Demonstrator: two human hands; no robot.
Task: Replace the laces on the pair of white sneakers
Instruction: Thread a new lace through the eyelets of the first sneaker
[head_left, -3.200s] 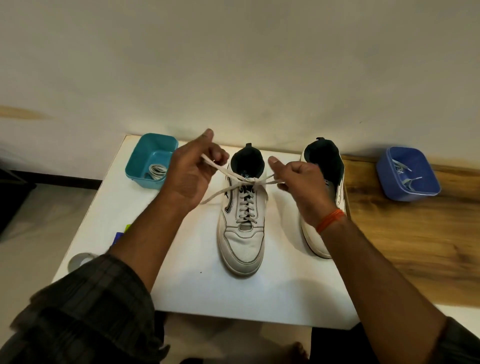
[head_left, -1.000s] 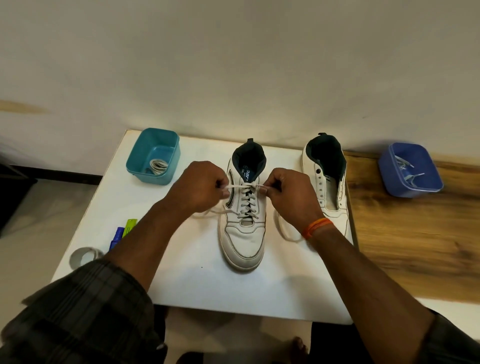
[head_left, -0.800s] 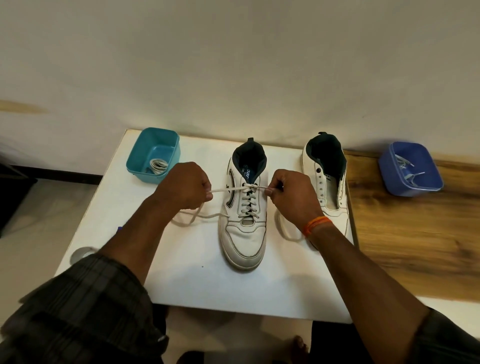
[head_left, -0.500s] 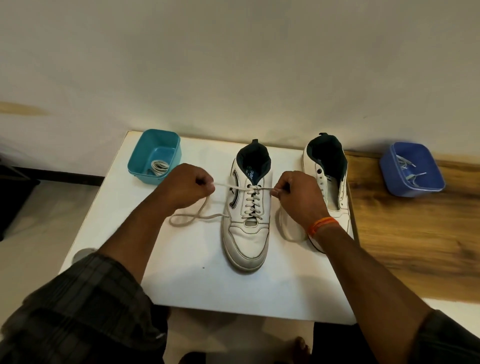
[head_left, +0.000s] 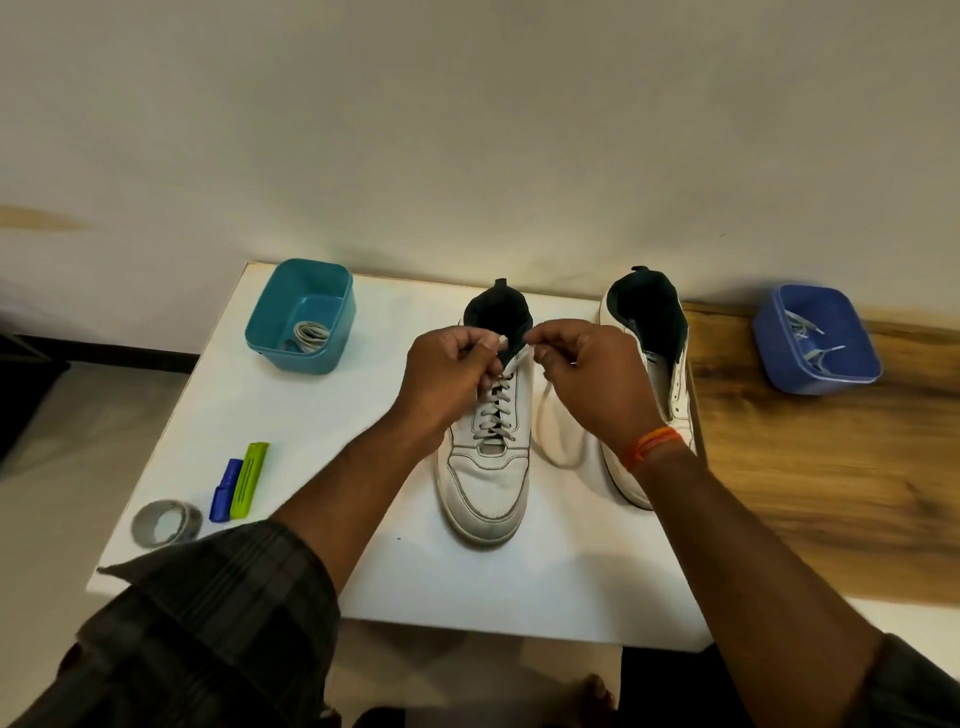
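Two white sneakers stand toe-toward-me on the white table (head_left: 395, 582). The left sneaker (head_left: 485, 483) is laced up its front with a pale lace (head_left: 496, 410). My left hand (head_left: 447, 374) and my right hand (head_left: 587, 374) meet just above its tongue, each pinching an end of that lace. A loop of the lace (head_left: 558, 441) hangs down beside my right wrist, between the shoes. The right sneaker (head_left: 657, 374) has bare eyelets and is partly hidden behind my right hand.
A teal tub (head_left: 301, 317) with a coiled lace sits at the back left. A blue tub (head_left: 815, 338) with loose laces rests on the wooden surface (head_left: 831, 493) at right. A tape roll (head_left: 166, 522), a blue marker (head_left: 224, 491) and a green clip (head_left: 249, 480) lie front left.
My hands had pulled the lace ends out sideways; they have now come together over the shoe's tongue. The slack lace on the left of the shoe is gone from the table.
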